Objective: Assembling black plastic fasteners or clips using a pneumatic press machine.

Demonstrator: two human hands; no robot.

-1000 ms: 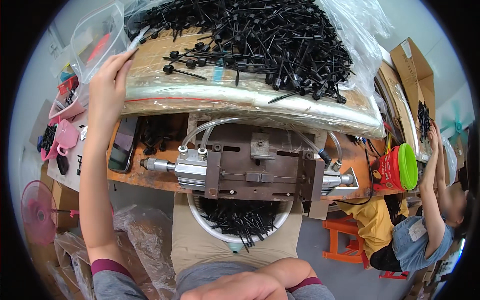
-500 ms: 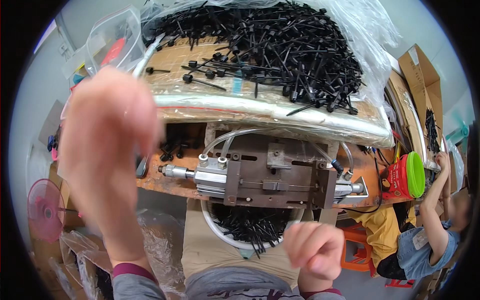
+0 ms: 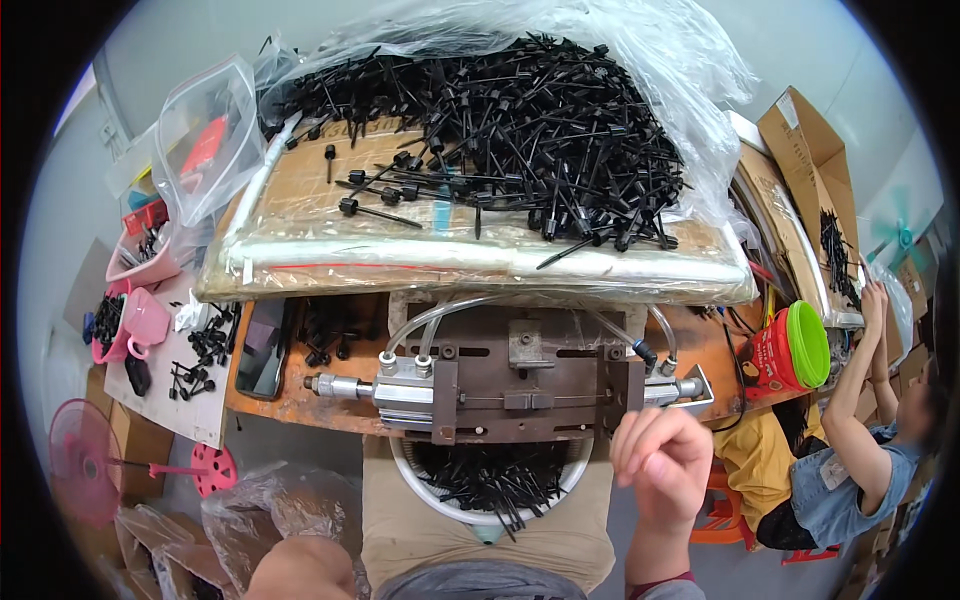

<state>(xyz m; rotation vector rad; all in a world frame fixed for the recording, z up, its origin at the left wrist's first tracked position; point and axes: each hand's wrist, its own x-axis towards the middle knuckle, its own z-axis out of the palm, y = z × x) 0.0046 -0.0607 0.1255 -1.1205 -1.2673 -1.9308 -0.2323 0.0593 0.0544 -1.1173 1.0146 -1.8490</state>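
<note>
My right hand (image 3: 664, 462) is raised just off the right front end of a metal clamping fixture (image 3: 530, 375). Its fingers are curled in with the thumb close to them; anything inside is hidden. At the lower edge my left hand (image 3: 303, 570) shows only as a rounded, partly cut-off shape, its fingers out of sight. The fixture has an air cylinder (image 3: 405, 392) on its left, clear hoses and a small block in the middle with a thin rod across it. Below it, a white-rimmed basket (image 3: 580, 475) holds many black plastic pieces with thin stems (image 3: 490, 475).
A pile of similar black pieces (image 3: 540, 130) covers a plastic-wrapped cardboard sheet (image 3: 290, 200) behind the fixture. A phone (image 3: 262, 350) lies left; a red bucket with a green rim (image 3: 810, 345) stands right. Another person (image 3: 850, 470) works at far right. A pink fan (image 3: 85, 460) is at left.
My left hand has dropped from over the left of the bench to the lower edge. My right hand has risen a little toward the fixture's right end. The view has shifted slightly.
</note>
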